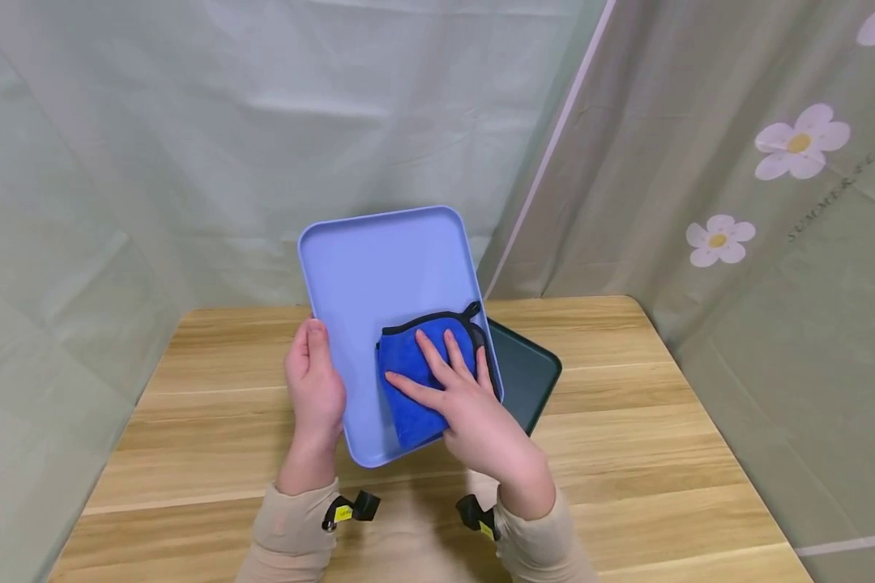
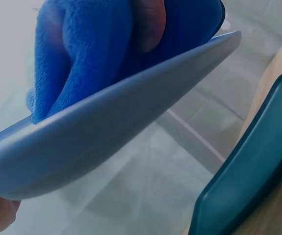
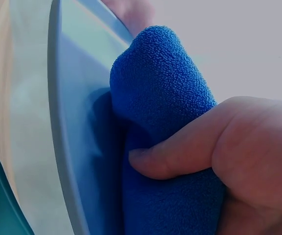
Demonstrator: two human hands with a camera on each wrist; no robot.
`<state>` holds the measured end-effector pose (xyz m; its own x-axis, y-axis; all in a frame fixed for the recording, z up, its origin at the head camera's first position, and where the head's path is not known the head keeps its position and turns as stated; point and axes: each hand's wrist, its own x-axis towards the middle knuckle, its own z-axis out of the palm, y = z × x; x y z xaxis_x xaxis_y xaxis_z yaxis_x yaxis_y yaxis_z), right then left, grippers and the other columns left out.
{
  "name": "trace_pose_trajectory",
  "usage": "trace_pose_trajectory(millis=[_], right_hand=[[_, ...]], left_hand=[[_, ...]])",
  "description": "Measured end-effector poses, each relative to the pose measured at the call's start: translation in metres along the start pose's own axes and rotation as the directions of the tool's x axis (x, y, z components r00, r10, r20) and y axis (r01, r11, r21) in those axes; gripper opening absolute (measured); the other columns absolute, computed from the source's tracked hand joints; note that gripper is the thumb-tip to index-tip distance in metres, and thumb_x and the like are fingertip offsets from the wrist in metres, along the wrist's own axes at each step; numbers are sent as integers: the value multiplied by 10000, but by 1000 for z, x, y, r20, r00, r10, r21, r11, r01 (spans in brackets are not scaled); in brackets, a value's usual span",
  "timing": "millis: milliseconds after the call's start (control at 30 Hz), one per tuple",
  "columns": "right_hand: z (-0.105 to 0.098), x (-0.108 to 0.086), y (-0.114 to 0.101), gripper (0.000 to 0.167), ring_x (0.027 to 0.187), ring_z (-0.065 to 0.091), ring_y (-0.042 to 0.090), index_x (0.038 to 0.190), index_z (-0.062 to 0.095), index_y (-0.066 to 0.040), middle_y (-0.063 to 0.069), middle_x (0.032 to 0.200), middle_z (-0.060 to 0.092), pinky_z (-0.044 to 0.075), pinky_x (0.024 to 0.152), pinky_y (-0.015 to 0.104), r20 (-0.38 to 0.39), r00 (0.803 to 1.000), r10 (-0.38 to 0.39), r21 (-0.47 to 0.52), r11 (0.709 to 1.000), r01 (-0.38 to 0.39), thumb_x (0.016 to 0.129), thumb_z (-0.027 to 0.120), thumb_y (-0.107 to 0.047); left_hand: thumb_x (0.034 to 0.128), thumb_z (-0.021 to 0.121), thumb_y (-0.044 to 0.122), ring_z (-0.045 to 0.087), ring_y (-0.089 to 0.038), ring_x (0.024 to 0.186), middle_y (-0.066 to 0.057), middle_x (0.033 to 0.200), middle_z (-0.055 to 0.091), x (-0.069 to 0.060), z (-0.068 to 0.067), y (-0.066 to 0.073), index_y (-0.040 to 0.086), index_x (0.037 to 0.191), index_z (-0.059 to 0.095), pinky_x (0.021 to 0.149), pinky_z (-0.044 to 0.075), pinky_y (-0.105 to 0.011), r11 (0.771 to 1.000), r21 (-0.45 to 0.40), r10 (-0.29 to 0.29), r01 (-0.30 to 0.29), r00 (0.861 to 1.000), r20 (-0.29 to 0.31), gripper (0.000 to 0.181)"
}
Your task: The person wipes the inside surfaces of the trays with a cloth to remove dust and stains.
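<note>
A light blue rectangular tray (image 1: 386, 275) is held up tilted above the table. My left hand (image 1: 315, 397) grips its left rim, thumb on the upper face. A folded blue cloth (image 1: 416, 364) with black edging and a small loop lies against the tray's lower right part. My right hand (image 1: 474, 405) holds the cloth against the tray, fingers spread over it in the head view. In the right wrist view its thumb (image 3: 175, 152) bends onto the cloth's plush fold. The tray hides part of a dark green tray (image 1: 525, 372) beneath.
The dark green tray lies on a wooden table (image 1: 663, 453) with rounded far corners. Pale curtains (image 1: 189, 146) hang behind and at both sides, with flowers printed on the right one. A small black camera mount is on each wrist.
</note>
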<state>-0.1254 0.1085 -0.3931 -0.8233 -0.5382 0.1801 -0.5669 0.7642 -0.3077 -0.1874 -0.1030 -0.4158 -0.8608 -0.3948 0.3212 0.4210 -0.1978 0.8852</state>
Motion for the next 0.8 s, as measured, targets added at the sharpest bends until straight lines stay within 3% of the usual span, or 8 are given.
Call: trace_pose_trajectory(millis=[333, 600, 800], right_hand=[[4, 2, -10, 1232, 1616, -126, 362, 1638, 370, -478, -34, 1786, -64, 19, 1173, 798, 50, 998, -39, -2, 999, 39, 716, 672, 283], [7, 0, -19, 1217, 1616, -123, 369, 1636, 371, -477, -35, 1786, -56, 50, 1170, 806, 77, 994, -78, -37, 996, 81, 714, 730, 231], [8, 2, -24, 1175, 1618, -108, 371, 1630, 392, -472, -27, 1788, -29, 59, 1180, 796, 89, 992, -90, -74, 993, 97, 731, 744, 197]], left_hand=[[1166, 457, 246, 463, -149, 712, -14, 783, 393, 0, 0, 1, 44, 821, 453, 643, 406, -241, 999, -40, -20, 19, 1000, -22, 399], [1167, 445, 210, 394, -164, 746, 5, 776, 306, -2, 0, 1, -24, 825, 431, 708, 330, -256, 1000, -28, -10, 10, 1000, -10, 414], [1168, 446, 227, 422, -172, 785, 2, 781, 319, 0, 1, 1, -14, 815, 423, 743, 356, -259, 999, -46, -10, 10, 1000, 0, 429]])
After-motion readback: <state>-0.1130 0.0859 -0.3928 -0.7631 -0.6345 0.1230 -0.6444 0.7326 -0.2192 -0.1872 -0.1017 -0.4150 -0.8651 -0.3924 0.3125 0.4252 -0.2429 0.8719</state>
